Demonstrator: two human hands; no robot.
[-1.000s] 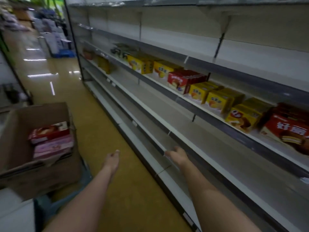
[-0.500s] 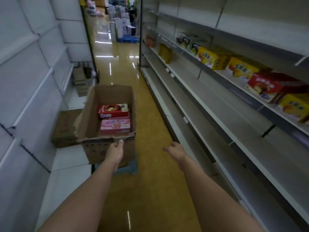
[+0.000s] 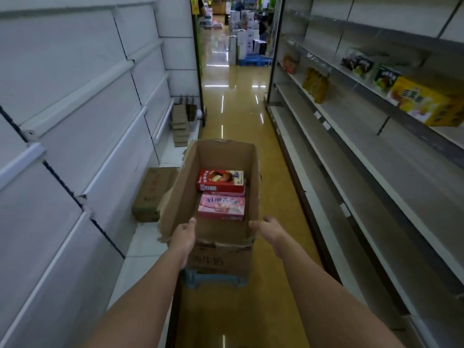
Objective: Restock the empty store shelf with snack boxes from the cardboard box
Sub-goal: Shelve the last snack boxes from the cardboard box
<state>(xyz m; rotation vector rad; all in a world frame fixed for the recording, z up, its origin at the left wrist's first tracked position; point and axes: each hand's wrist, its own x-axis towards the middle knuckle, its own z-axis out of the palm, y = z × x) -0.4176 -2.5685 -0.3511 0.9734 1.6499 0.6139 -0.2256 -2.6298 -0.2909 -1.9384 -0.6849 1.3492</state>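
Flattened carton (image 3: 152,194): lies on the floor at lower left of centre, beside the bare white shelving, apparently set aside.
Left hand (image 3: 184,237): at the near left corner of the cardboard box (image 3: 175,197), thumb over the rim; whether the fingers hold the wall cannot be told.
Cardboard box: centre frame, open-topped, raised on a blue stool (image 3: 216,280), likely for easy reach.
Red snack box (image 3: 221,180): flat inside, on the far side.
Pink snack box (image 3: 221,206): flat inside, nearer the hands.
Right hand (image 3: 270,228): at the near right corner, fingers loosely bent, holding nothing visible.
Store shelf (image 3: 376,156): right of frame, largely bare; yellow boxes (image 3: 424,101) stand on an upper tier.
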